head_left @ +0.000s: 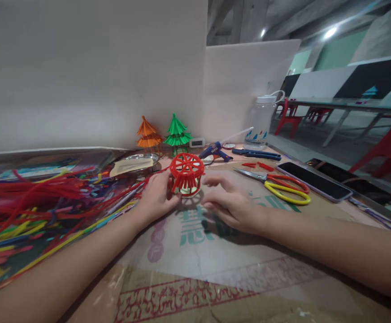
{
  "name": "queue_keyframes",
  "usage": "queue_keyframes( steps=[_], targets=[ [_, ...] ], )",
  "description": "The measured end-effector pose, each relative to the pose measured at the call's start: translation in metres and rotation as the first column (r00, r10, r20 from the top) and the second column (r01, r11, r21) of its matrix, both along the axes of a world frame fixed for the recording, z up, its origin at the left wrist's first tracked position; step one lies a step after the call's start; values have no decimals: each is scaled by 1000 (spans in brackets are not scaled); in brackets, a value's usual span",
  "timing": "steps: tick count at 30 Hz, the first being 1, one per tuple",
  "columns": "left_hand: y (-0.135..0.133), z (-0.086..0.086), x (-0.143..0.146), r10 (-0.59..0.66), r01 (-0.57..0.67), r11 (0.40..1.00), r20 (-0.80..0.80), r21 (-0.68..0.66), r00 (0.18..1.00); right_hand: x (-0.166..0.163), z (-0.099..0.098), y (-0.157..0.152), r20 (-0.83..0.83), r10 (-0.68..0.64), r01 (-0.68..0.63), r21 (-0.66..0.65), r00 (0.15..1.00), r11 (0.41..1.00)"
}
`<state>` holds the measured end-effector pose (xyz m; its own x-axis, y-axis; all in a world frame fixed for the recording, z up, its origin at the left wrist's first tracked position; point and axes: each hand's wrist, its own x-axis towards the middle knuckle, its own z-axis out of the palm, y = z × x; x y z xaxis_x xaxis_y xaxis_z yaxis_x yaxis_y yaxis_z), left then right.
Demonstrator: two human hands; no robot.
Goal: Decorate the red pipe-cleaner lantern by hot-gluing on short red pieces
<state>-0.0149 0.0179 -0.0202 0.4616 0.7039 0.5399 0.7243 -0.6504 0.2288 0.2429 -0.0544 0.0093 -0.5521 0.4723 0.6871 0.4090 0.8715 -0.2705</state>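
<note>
A small red pipe-cleaner structure [186, 165] with a round spoked top and a fringe below it is in the middle of the board. My left hand [160, 194] grips its left side, thumb low in front and fingers partly hidden behind. On the other side, my right hand [227, 202] is open, its fingers curved and apart, pointing at the structure without touching it. Behind stand an orange pipe-cleaner pavilion [147, 133] and a green pipe-cleaner pavilion [177, 132]. Scissors [288, 188] with red and yellow handles lie beyond my right hand.
Loose pipe cleaners [23, 211] heap up at the left. A metal dish [141, 159], a blue glue gun [215, 151], pliers [256, 154] and a clear bottle [259, 123] line the back. A phone [313, 179] lies at the right, near a dark pouch [350, 180].
</note>
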Motion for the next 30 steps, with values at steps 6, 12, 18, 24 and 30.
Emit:
queue_keyframes(
  steps=[6, 12, 18, 24, 30],
  targets=[
    [3, -3, -2, -25, 25, 999, 11, 24, 1000, 5, -1, 3, 154, 128, -138, 51, 980, 989],
    [2, -2, -2, -19, 19, 1000, 18, -5, 1000, -1, -13, 12, -30, -125, 106, -363, 992, 926],
    [-4, 1, -1, -13, 14, 998, -15, 56, 1000, -10, -10, 13, -240, -205, -16, -684, 949, 729],
    [-11, 5, 4, -4, 10, 994, -49, 112, 999, -22, -10, 10, -252, -196, -83, -786, 948, 612],
    [-15, 7, 6, -7, 15, 993, -64, 116, 998, -20, -9, 11, -245, -231, -36, -755, 942, 655]
  ],
)
